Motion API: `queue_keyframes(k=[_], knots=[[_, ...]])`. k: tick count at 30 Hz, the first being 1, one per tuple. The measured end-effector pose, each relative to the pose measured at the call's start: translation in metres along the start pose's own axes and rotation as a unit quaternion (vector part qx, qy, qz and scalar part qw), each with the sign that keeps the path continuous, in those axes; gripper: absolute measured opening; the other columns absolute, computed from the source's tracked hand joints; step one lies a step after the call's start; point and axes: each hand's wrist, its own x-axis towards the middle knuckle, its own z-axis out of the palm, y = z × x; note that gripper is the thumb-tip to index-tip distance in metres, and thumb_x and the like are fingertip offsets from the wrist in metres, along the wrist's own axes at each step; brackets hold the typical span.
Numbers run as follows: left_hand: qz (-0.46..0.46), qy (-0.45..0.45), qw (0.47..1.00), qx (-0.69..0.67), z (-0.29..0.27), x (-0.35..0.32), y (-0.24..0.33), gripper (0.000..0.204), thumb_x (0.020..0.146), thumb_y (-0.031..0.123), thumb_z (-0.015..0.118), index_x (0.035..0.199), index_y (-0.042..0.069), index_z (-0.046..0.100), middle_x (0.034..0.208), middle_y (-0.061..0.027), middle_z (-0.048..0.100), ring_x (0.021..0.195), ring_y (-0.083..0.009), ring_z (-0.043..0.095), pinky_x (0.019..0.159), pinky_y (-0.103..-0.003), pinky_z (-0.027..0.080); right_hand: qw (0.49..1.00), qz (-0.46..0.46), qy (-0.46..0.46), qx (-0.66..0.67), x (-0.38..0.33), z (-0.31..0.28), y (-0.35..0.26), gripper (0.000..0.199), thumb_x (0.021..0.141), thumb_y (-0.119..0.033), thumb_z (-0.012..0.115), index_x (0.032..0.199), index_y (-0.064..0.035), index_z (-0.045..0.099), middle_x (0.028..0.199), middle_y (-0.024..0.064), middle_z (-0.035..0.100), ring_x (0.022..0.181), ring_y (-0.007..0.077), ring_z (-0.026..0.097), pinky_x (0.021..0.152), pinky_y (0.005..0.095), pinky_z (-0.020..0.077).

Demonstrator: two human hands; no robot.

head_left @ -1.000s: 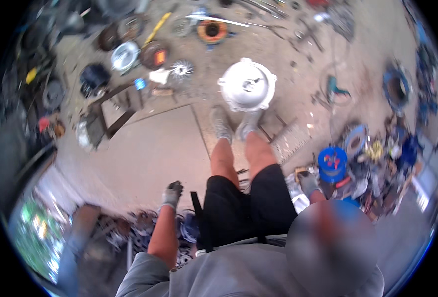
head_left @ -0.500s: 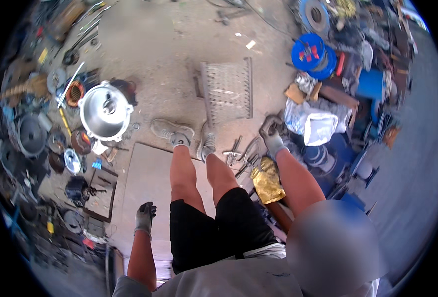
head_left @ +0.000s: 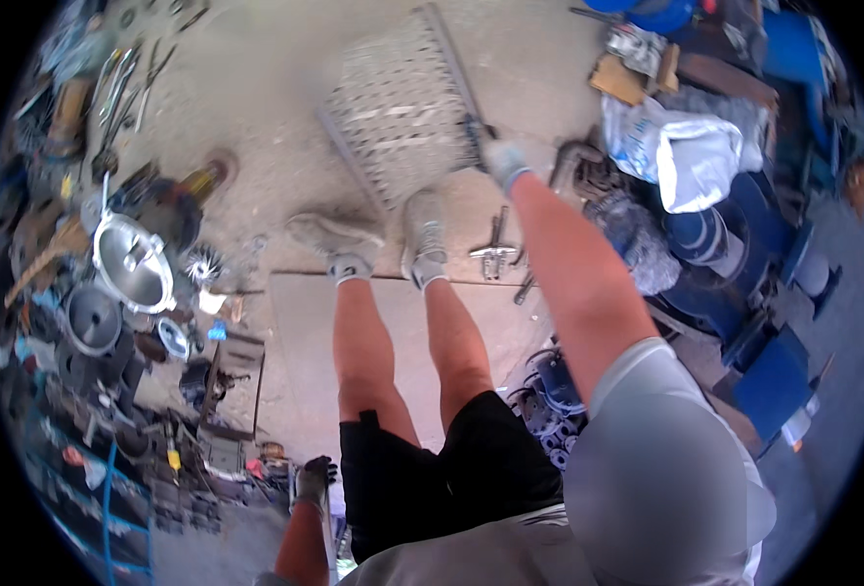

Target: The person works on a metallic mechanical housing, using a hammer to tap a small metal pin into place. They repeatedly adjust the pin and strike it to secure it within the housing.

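Ample floor (head_left: 256, 117) around slotted panel (head_left: 393, 103), right hand (head_left: 496, 153) at edge

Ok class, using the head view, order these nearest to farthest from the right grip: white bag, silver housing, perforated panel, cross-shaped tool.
1. perforated panel, just left
2. cross-shaped tool, below
3. white bag, right
4. silver housing, far left

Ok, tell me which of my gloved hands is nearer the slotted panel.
Your right hand: it is out by the right edge of the slotted panel, whereas your left hand is low beside the black shorts.
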Motion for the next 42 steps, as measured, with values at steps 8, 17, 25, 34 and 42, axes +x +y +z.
queue_keyframes(k=[8,17,25,34,42], knots=[[0.24,0.053,0.964,0.1,0.055,0.015,0.114,0.03,0.109,0.028,0.064,0.128,0.006,0.07,0.103,-0.0087,0.077,0.086,-0.0158,0.071,0.073,-0.03,0.056,0.97,0.087,0.023,0.227,-0.063,0.092,0.018,0.07,0.103,-0.066,0.05,0.138,-0.0061,0.065,0.121,0.0312,0.072,0.116,0.0512,0.068,0.101,0.0538,0.0546],[0.263,0.018,0.961,0.086,0.048,-0.021,0.13,0.025,0.107,0.022,0.068,0.128,0.009,0.071,0.101,-0.0059,0.077,0.084,-0.0131,0.068,0.071,-0.026,0.052,0.973,-0.074,0.196,-0.093,0.017,0.004,0.119,0.071,0.095,-0.017,0.053,0.159,0.0086,0.036,0.102,0.0203,0.071,0.075,0.0323,0.069,0.065,0.0501,0.0545],[0.134,0.086,0.978,0.136,0.038,-0.014,0.04,0.021,0.106,0.025,0.068,0.117,0.009,0.074,0.095,-0.0048,0.077,0.079,-0.0134,0.069,0.068,-0.031,0.056,0.821,0.04,0.26,0.507,0.107,-0.225,0.178,0.069,0.109,-0.054,0.042,0.158,-0.0059,0.049,0.145,0.0119,0.06,0.122,0.0257,0.062,0.105,0.0414,0.0488],[0.145,0.122,0.945,0.267,0.065,0.008,0.023,0.033,0.103,0.036,0.069,0.113,0.005,0.077,0.094,-0.0047,0.08,0.081,-0.0126,0.07,0.076,-0.033,0.057,0.813,0.139,0.338,0.453,0.112,-0.275,0.263,0.07,0.11,-0.056,0.048,0.153,-0.0004,0.053,0.147,0.0133,0.062,0.129,0.0272,0.063,0.109,0.0407,0.0515],[0.374,0.066,0.695,0.611,0.077,0.024,0.034,0.031,0.106,0.021,0.049,0.106,0.004,0.075,0.111,-0.0192,0.077,0.103,-0.0402,0.073,0.09,-0.051,0.059,0.833,0.151,0.17,0.504,0.038,-0.159,0.274,0.068,0.107,-0.058,0.054,0.15,-0.0054,0.055,0.144,0.009,0.064,0.132,0.0252,0.06,0.111,0.0413,0.0496]])
